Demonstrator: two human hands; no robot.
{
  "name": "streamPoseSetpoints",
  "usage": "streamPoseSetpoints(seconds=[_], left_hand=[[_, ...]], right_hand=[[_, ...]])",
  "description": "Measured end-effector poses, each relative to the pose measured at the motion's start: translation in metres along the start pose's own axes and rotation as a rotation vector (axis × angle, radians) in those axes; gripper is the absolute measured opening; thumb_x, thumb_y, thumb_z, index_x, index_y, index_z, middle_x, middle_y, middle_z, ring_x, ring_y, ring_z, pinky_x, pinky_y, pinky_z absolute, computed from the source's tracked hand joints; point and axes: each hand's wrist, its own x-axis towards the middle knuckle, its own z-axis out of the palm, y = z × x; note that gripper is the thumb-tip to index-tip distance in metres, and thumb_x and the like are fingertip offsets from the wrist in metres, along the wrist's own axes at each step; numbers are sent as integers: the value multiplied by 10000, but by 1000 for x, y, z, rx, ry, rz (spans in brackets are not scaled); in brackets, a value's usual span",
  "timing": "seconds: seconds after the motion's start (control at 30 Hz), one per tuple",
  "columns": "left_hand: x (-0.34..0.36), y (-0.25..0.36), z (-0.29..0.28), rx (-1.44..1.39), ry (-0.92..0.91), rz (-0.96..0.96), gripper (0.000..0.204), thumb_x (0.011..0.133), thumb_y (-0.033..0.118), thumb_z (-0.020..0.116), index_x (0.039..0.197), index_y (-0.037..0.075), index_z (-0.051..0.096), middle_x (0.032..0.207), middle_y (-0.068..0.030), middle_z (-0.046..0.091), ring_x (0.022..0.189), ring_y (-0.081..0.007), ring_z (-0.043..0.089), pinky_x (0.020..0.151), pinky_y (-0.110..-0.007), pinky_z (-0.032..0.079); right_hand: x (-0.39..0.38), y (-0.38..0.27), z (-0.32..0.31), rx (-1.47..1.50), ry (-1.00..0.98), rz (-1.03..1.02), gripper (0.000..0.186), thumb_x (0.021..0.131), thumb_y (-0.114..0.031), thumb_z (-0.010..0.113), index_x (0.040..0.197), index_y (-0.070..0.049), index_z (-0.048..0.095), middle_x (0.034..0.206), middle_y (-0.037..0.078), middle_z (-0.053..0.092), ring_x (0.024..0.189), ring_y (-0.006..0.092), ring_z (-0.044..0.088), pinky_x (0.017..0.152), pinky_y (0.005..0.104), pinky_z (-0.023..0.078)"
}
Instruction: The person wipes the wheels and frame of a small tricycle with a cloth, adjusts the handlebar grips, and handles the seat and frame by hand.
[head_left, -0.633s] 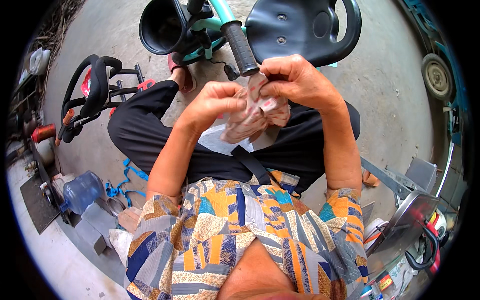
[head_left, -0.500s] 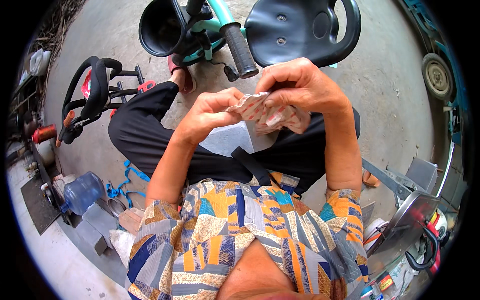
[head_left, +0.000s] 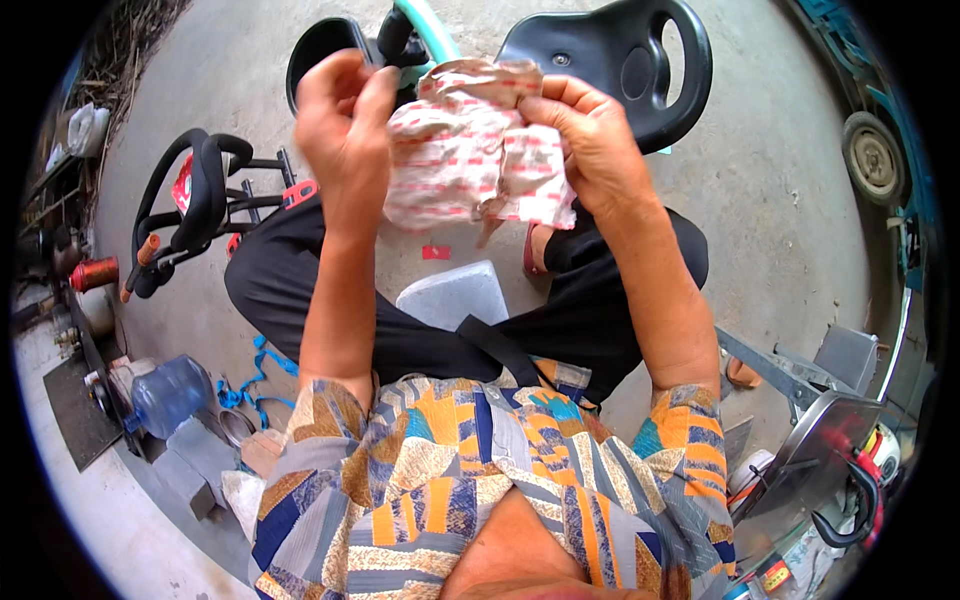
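Observation:
A crumpled white cloth with rows of pink-red dashes hangs unfolded in front of me. My right hand pinches its upper right part between thumb and fingers. At the cloth's left edge is my left hand, its fingers curled and smeared by motion; whether they grip the fabric cannot be told. Behind the cloth stands a teal cycle frame with a black seat and a black bucket-shaped basket, both partly covered.
Between my legs sits a pale grey block, with a small red piece on the floor beyond it. A black-padded frame stands left, above a blue water jug and blue strap. At right are a wheel and metal panel.
The cloth has gone from bunched to spread out and been raised. My left hand has moved up and left, my right hand slightly down. The handlebar grip is now hidden; the red piece shows.

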Motion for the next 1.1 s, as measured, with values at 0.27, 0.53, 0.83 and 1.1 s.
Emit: streamPoseSetpoints(seconds=[0.27, 0.53, 0.83, 1.1], left_hand=[[-44, 25, 22, -536, -338, -560, 342, 901, 141, 638, 1158, -40, 504, 984, -95, 638, 873, -95, 601, 766, -233, 494], [-43, 8, 48, -1237, -147, -1063, 273, 860, 1, 531, 1128, -49, 533, 1033, -130, 639, 916, -205, 645, 841, -347, 531], [-43, 5, 54, -1635, -242, -1157, 204, 863, 105, 571, 1059, 49, 585, 935, -83, 664, 837, -186, 661, 781, -350, 554], [-39, 14, 54, -1148, -214, -1051, 121, 850, 62, 587, 968, 33, 592, 852, -45, 631, 718, -122, 618, 653, -272, 515]], right_hand=[[-4, 19, -5, -403, -20, -112, 240, 862, -51, 631, 1084, 26, 580, 987, 84, 636, 911, 121, 608, 819, 262, 498], [4, -15, -4, -313, 128, -208, 279, 841, -115, 623, 1099, -8, 629, 1003, 76, 657, 943, 137, 601, 893, 274, 450], [51, -5, 6, -267, 17, -14, 318, 894, -256, 597, 1030, 28, 639, 912, 73, 656, 840, 132, 597, 785, 257, 457], [96, 0, 22, -45, -340, 226, 272, 883, -232, 649, 961, 22, 592, 864, 174, 683, 717, 213, 677, 640, 315, 567]])
